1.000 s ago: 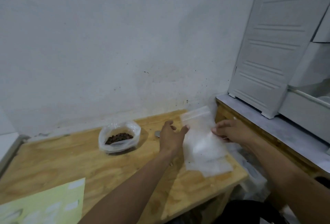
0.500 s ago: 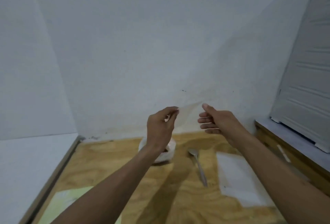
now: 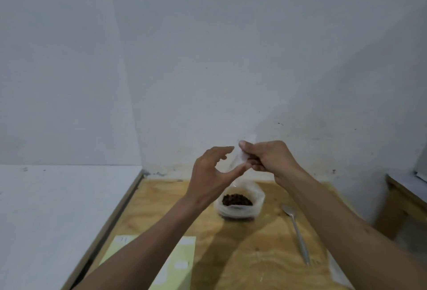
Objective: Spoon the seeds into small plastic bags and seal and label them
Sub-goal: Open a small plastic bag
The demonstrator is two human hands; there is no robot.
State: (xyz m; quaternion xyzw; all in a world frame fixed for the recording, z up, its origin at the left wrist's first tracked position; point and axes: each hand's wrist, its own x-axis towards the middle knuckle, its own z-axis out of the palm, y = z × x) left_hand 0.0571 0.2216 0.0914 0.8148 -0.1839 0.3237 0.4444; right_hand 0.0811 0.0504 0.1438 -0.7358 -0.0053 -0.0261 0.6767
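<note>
A small clear plastic bag (image 3: 233, 162) hangs in the air above the table, pinched at its top between the thumb and fingers of my right hand (image 3: 268, 158). My left hand (image 3: 212, 174) curls beside it with thumb and fingers apart, its thumb tip touching the bag's lower edge. Below them an open plastic bag of dark brown seeds (image 3: 236, 200) stands on the wooden table (image 3: 258, 257). A metal spoon (image 3: 298, 234) lies to the right of the seeds.
A pale green label sheet (image 3: 180, 264) with white stickers lies at the table's front left. A stack of flat bags (image 3: 339, 273) shows at the right, partly under my arm. White walls close the back and left; a wooden bench stands at the right.
The view has tilted and shifted left. My hands have come closer together; the bag was pinched by my left hand and is now gripped by my right.
</note>
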